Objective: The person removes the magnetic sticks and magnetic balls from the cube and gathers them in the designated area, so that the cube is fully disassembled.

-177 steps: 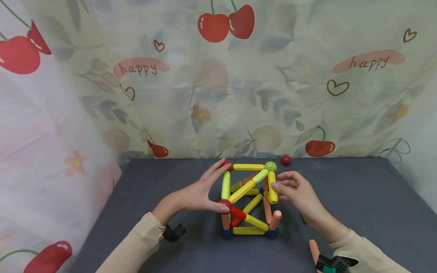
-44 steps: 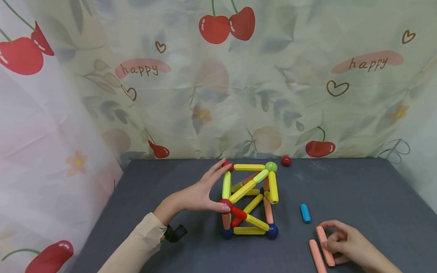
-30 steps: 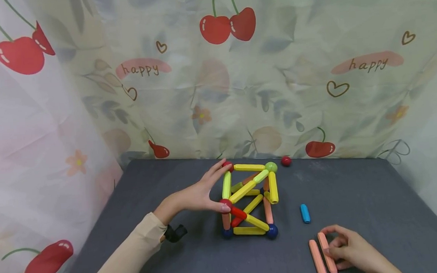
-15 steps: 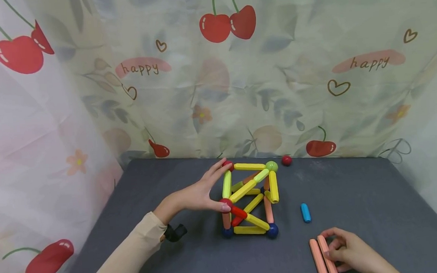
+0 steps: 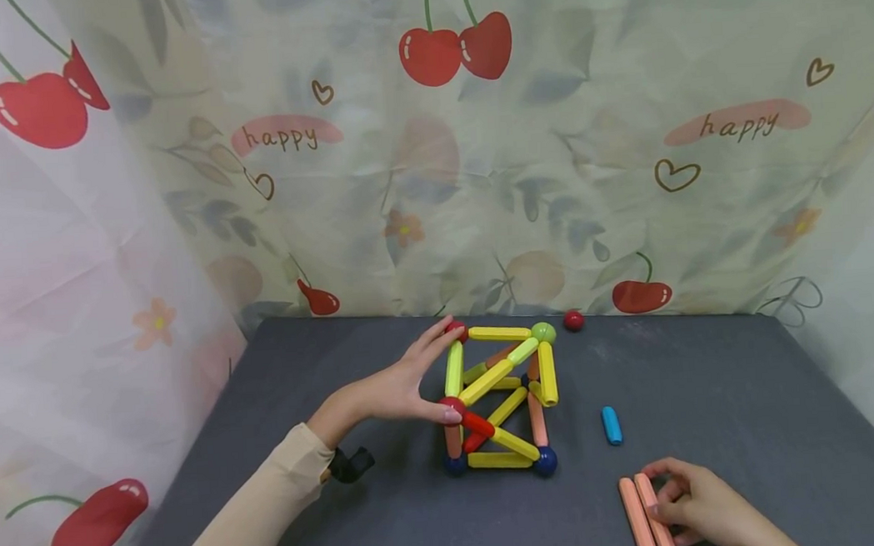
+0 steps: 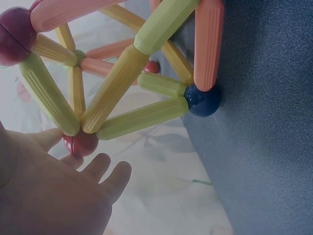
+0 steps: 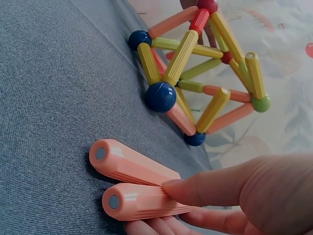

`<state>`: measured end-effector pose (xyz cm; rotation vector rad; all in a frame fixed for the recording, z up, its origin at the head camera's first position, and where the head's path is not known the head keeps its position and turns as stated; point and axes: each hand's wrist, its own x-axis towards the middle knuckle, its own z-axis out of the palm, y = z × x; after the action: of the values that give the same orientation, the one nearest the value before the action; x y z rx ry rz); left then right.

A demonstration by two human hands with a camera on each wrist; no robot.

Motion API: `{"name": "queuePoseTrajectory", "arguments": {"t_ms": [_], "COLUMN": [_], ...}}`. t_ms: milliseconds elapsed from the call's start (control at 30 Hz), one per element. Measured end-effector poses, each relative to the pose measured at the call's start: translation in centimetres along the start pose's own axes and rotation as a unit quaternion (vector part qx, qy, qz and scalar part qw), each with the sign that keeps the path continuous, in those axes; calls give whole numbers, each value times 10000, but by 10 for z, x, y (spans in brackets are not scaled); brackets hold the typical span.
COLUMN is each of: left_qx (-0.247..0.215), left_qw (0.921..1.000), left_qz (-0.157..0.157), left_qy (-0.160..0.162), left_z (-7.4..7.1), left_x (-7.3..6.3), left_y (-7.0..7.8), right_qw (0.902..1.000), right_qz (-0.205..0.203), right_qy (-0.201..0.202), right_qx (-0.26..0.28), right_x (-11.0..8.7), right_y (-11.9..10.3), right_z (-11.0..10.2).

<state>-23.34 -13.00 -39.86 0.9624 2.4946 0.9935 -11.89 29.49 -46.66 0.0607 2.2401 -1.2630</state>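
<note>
A ball-and-stick magnetic frame (image 5: 499, 461) stands mid-table, its yellow, green, red and salmon sticks joined by coloured balls. My left hand (image 5: 384, 393) spans its left side, thumb on the near red ball (image 5: 451, 411) and fingertips at the far one. In the left wrist view, fingers touch the red ball (image 6: 81, 143). At the front right, my right hand (image 5: 702, 503) pinches a salmon magnetic stick (image 5: 653, 510) between thumb and fingers. Close alongside it on the table lies a second salmon stick (image 5: 636, 518). The right wrist view shows grey magnet ends on both sticks (image 7: 134, 200).
A short blue stick (image 5: 612, 426) lies right of the frame. One loose red ball (image 5: 573, 320) sits near the back edge of the dark table (image 5: 715, 390). Printed cloth (image 5: 551, 174) hangs behind and at the left. Two yellow sticks on the frame have a free end.
Earlier, my right hand was at the frame and a salmon stick stuck up from its near right blue ball. That stick is now off, drawn down beside the other. The left hand has stayed put.
</note>
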Motion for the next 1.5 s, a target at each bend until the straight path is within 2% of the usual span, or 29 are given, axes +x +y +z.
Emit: {"name": "queuePoseTrajectory", "arguments": {"t_ms": [633, 1200, 1500], "left_qx": [-29, 8, -7], "left_qw": [10000, 10000, 10000], "left_qz": [26, 41, 49], "left_qy": [9, 21, 4], "left_z": [1, 1, 1], "left_x": [0, 0, 0], "left_y": [0, -1, -1], "right_qw": [9993, 9998, 9999], "right_qz": [-9, -89, -86], "right_qy": [140, -172, -111], "right_qx": [-343, -72, -95], "right_x": [0, -1, -1], "right_y": [1, 3, 3], "right_z": [1, -1, 0]}}
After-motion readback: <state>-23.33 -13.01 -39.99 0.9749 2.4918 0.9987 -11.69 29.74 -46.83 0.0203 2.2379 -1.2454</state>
